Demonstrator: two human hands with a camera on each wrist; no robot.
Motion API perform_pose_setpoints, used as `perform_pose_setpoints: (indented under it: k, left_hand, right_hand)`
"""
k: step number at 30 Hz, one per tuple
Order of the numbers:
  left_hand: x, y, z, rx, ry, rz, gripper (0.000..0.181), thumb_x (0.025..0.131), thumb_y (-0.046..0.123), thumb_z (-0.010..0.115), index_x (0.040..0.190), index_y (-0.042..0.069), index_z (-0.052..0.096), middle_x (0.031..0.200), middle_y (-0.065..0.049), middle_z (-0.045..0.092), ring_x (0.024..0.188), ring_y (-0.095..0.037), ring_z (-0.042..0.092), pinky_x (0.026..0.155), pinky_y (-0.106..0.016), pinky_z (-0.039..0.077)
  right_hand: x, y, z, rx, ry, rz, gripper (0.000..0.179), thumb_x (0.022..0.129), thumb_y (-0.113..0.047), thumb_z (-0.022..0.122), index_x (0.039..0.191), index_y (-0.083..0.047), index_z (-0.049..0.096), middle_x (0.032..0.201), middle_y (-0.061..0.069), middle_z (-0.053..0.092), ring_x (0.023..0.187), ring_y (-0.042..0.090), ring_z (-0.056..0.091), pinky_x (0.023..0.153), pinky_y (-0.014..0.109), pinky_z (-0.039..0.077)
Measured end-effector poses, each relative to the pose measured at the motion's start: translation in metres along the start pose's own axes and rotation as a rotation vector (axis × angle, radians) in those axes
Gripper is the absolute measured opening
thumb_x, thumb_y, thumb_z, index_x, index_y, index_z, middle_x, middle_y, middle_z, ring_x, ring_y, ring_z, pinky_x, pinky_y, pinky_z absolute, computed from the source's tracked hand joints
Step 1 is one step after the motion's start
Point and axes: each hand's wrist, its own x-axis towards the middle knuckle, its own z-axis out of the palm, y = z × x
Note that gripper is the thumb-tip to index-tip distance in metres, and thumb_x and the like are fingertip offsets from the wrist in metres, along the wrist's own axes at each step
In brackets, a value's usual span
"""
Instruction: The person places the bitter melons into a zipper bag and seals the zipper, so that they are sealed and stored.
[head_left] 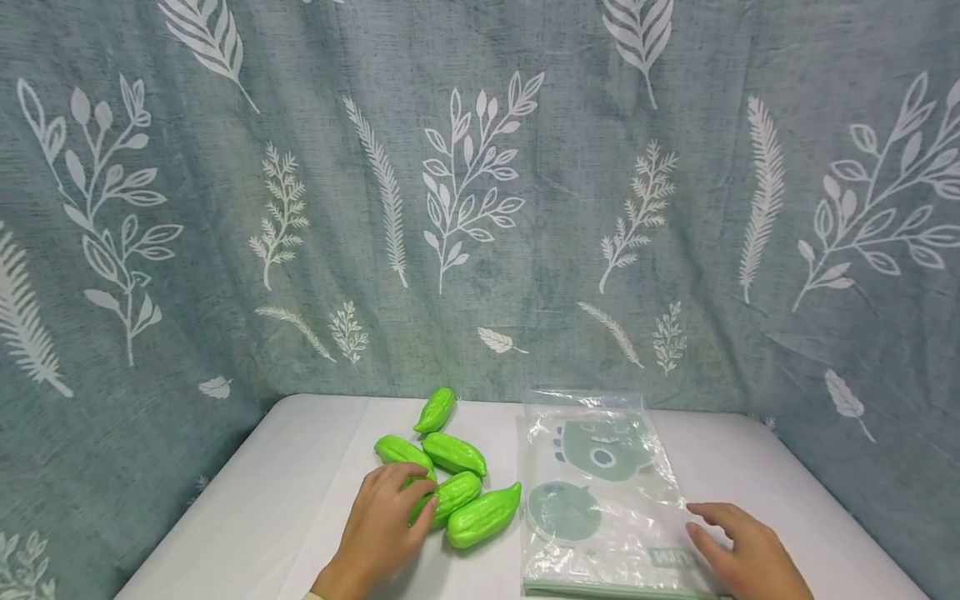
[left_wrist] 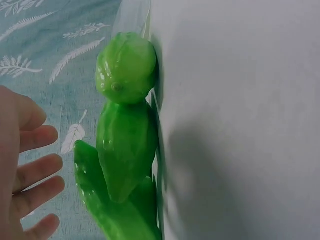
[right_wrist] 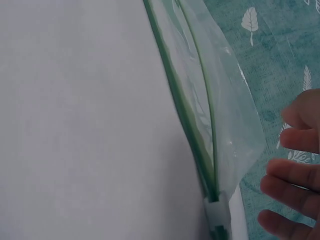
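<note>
Several glossy, ridged bitter melons (head_left: 483,517), bright green, lie in a cluster on the white table. My left hand (head_left: 386,521) hovers over the near left of the cluster, fingers slightly bent and spread, partly hiding two of the melons. In the left wrist view its fingers (left_wrist: 42,170) stand apart from the nearest bitter melon (left_wrist: 127,67). A clear zip bag (head_left: 622,533) with green animal prints lies flat to the right, its green zip edge towards me. Beside the bag's right edge, my right hand (head_left: 746,550) is held with loose fingers and grips nothing.
The white table (head_left: 300,483) extends to both sides of the melons and bag. A blue-green curtain (head_left: 480,208) with white leaf prints surrounds the back and sides. A pale zip slider (right_wrist: 217,212) sits at one end of the bag's green zip.
</note>
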Motion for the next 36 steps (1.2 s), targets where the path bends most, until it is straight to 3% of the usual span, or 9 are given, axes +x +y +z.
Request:
perform_pose_setpoints:
  k: [6,14,19,22,27,32,36]
  left_hand:
    - [0.000,0.005,0.004,-0.046,-0.006,0.023,0.010,0.085,0.020,0.077,0.094,0.017,0.078,0.106,-0.002,0.069,0.105,-0.021,0.062,0.094,-0.051,0.046]
    - [0.004,0.020,0.016,-0.088,0.044,0.144,0.009,0.082,0.020,0.076,0.091,0.017,0.077,0.104,-0.002,0.070,0.100,-0.019,0.064,0.088,-0.047,0.049]
    - [0.006,0.030,0.023,-0.133,0.047,0.175,0.009,0.080,0.020,0.077,0.089,0.017,0.077,0.102,0.000,0.070,0.099,-0.017,0.065,0.086,-0.044,0.051]
    - [0.006,0.036,0.026,-0.143,0.026,0.190,0.010,0.080,0.022,0.077,0.090,0.019,0.076,0.102,0.002,0.070,0.099,-0.014,0.064,0.084,-0.040,0.052]
    - [0.004,0.041,0.029,-0.149,-0.003,0.197,0.010,0.080,0.022,0.077,0.090,0.020,0.077,0.102,0.006,0.069,0.100,-0.011,0.064,0.081,-0.037,0.053]
    - [0.002,0.044,0.029,-0.177,-0.015,0.212,0.008,0.081,0.022,0.077,0.088,0.020,0.077,0.099,0.008,0.067,0.095,-0.010,0.064,0.079,-0.034,0.054]
    - [0.003,0.047,0.029,-0.203,-0.042,0.244,0.006,0.083,0.021,0.077,0.089,0.019,0.078,0.098,0.009,0.067,0.091,-0.008,0.064,0.077,-0.030,0.054]
  right_hand:
    - [-0.006,-0.004,0.004,0.011,0.001,0.012,0.034,0.094,-0.035,0.071,0.116,-0.009,0.073,0.112,0.007,0.070,0.097,0.029,0.067,0.079,0.048,0.056]
    - [-0.011,-0.014,0.009,0.026,-0.068,0.021,0.032,0.089,-0.038,0.075,0.111,-0.016,0.075,0.107,-0.004,0.070,0.096,0.019,0.066,0.084,0.044,0.055]
    - [-0.012,-0.018,0.010,0.065,-0.134,0.007,0.028,0.088,-0.040,0.076,0.108,-0.021,0.074,0.106,-0.009,0.069,0.096,0.016,0.066,0.082,0.038,0.055]
    - [-0.014,-0.017,0.012,0.089,-0.138,-0.055,0.027,0.087,-0.041,0.076,0.107,-0.023,0.074,0.107,-0.010,0.069,0.097,0.013,0.066,0.080,0.035,0.055]
    - [-0.015,-0.012,0.016,0.098,-0.082,-0.228,0.024,0.085,-0.038,0.079,0.105,-0.025,0.075,0.106,-0.013,0.070,0.098,0.006,0.065,0.079,0.031,0.056]
    - [-0.015,-0.011,0.019,0.092,-0.150,-0.279,0.023,0.088,-0.040,0.076,0.105,-0.026,0.076,0.108,-0.011,0.069,0.100,0.005,0.064,0.081,0.030,0.056]
    - [-0.014,-0.008,0.020,0.080,-0.169,-0.371,0.021,0.089,-0.037,0.076,0.106,-0.025,0.077,0.109,-0.009,0.068,0.099,0.005,0.063,0.078,0.031,0.055]
